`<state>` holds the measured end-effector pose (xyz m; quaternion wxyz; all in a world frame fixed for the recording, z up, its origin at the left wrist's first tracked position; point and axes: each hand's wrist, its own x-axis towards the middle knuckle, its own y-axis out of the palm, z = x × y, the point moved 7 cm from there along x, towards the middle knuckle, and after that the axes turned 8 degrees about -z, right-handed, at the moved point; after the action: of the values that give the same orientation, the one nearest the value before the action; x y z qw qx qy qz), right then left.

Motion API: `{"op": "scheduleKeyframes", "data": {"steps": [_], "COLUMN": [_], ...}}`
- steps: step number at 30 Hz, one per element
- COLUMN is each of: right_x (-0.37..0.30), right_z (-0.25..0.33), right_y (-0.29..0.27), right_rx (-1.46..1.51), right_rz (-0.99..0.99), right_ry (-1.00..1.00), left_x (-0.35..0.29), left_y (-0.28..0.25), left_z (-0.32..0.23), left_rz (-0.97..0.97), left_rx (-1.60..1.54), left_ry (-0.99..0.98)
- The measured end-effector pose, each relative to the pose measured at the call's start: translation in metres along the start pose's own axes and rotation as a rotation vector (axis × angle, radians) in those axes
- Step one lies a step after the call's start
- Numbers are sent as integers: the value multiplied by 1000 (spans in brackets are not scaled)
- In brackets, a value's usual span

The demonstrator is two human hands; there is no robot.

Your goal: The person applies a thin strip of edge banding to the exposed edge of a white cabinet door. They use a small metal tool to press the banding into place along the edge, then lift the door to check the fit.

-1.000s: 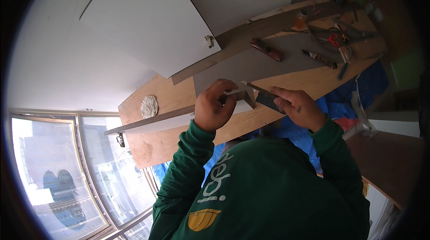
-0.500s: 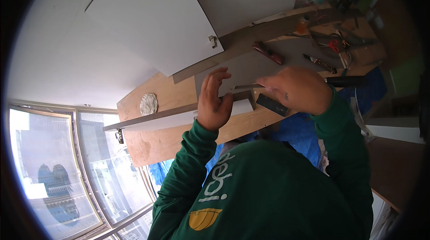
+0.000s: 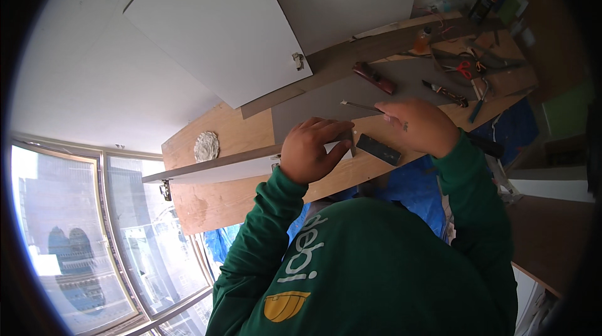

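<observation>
My left hand (image 3: 313, 148) lies palm down over the right end of a narrow white panel with a grey-brown edge (image 3: 213, 170), its fingers stretched out and the thumb apart. My right hand (image 3: 421, 126) is closed around a slim metal tool (image 3: 360, 107) with a small pale tip pointing left. A black handle (image 3: 486, 145) comes out behind that hand, in line with the tool; the fist hides the part between. Below the tool, a dark rectangular block (image 3: 379, 149) rests on the wooden board, between my two hands.
A long maroon tool (image 3: 374, 77), a black knife-like tool (image 3: 445, 92) and red-handled scissors (image 3: 464, 69) lie beyond my right hand. A white door with hinges (image 3: 219, 28) stands at the back. A crumpled white roll (image 3: 206, 146) sits at left. Blue sheeting (image 3: 411, 188) hangs below the bench.
My left hand has come down onto the panel's end, its fingers swinging to the right. The tool in my right hand has tilted, its tip rising up and to the right, its black handle dropping.
</observation>
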<state>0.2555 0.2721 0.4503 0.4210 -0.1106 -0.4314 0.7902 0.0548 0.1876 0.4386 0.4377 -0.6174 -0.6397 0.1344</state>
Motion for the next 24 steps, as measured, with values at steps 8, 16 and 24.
{"op": "scheduleKeyframes", "data": {"steps": [8,16,24], "right_x": [-37,-66,-71], "right_z": [-25,-17,-21], "right_y": [12,37,51], "right_rx": [271,528,610], "right_rz": [-3,-144,-169], "right_ry": [265,301,369], "left_x": [1,0,2], "left_y": [6,10,12], "left_z": [9,3,-4], "left_rz": [38,-149,-220], "left_rx": [1,178,233], "left_ry": [-86,-46,-6]}}
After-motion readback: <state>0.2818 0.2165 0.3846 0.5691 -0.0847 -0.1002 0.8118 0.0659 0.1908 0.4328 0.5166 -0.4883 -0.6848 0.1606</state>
